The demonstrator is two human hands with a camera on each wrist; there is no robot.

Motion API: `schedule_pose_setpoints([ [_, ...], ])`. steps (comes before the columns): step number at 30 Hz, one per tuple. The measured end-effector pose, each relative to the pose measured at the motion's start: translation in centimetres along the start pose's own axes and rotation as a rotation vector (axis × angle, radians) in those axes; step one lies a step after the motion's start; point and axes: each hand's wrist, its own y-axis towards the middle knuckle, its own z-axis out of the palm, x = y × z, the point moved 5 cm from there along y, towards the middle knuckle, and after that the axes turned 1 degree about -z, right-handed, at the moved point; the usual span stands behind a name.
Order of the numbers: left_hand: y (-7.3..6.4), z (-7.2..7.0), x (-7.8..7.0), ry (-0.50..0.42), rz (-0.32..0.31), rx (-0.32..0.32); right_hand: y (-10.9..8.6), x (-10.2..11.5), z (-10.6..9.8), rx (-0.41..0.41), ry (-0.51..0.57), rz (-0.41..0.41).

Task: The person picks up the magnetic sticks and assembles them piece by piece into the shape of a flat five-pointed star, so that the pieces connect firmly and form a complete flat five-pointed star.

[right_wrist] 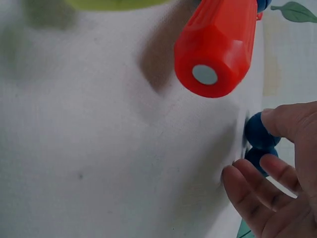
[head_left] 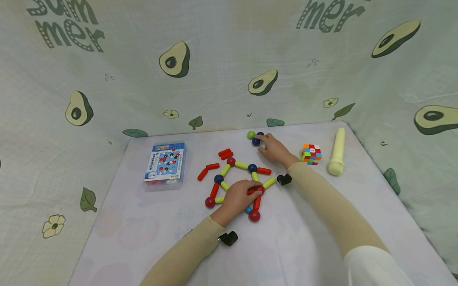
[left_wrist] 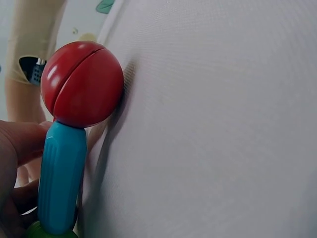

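Fingers and thumb of the left hand pinch a red ball in a rod-and-ball frame. Around those fingers show three more red balls, two blue balls, six yellow-green rods, four red rods and one blue rod; the hand hides some parts. The right hand's fingers, parted and slightly bent, reach two dark blue balls; their grip is loose at most. One green ball sits just left of these fingertips. Beyond the left fingers lie four loose red rods; farther left, one boxed set. Right of the right fingers stand one puzzle cube and one pale baton.
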Motion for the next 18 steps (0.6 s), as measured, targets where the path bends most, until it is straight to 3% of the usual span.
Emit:
schedule_pose_setpoints([
  [10, -0.1, -0.2, -0.1, 0.005, -0.01, -0.001, -0.4, 0.1, -0.1, -0.023, 0.013, -0.002],
  [18, -0.1, -0.1, -0.2, 0.01, -0.012, 0.004, -2.6, -0.8, -0.4, -0.007, 0.044, 0.007],
])
